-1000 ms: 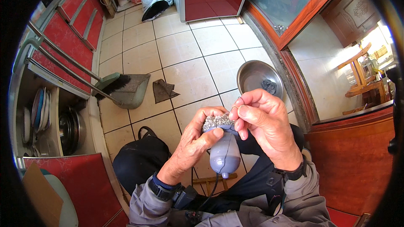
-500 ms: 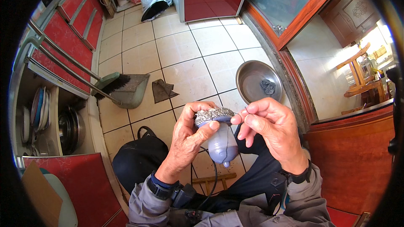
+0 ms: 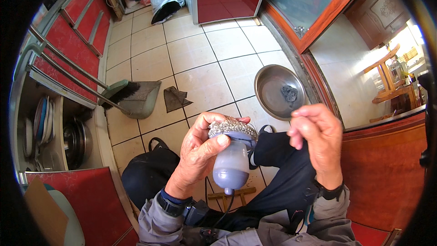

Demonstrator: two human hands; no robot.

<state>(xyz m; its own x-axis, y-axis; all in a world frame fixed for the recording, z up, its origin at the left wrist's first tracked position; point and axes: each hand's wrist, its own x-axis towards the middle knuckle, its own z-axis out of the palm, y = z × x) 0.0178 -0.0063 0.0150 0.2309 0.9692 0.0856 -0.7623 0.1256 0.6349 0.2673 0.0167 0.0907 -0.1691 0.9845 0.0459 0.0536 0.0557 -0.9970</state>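
A pot scrubber [image 3: 231, 161] with a grey-blue, partly clear handle and a steel wool head [image 3: 233, 127] is held in front of me, head up and nub end down. My left hand [image 3: 193, 152] wraps round its top, thumb pressed on the collar below the steel wool. Off to the right, apart from the scrubber, my right hand [image 3: 321, 141] is raised with its fingers curled and pinched. Whatever may be between those fingertips is too small to make out.
A metal basin [image 3: 264, 86] with a dark clump [image 3: 288, 93] in it stands on the tiles at right. To the left lie a grey rag [image 3: 175, 99] and a dustpan [image 3: 148, 102] with a broom [image 3: 129, 90]. A low wooden stool [image 3: 232, 195] shows between my legs.
My right hand has pulled away from the scrubber, moving right. The dark strand seen at the scrubber no longer shows. My left hand has tilted the scrubber slightly, its lower end shifting left and down.
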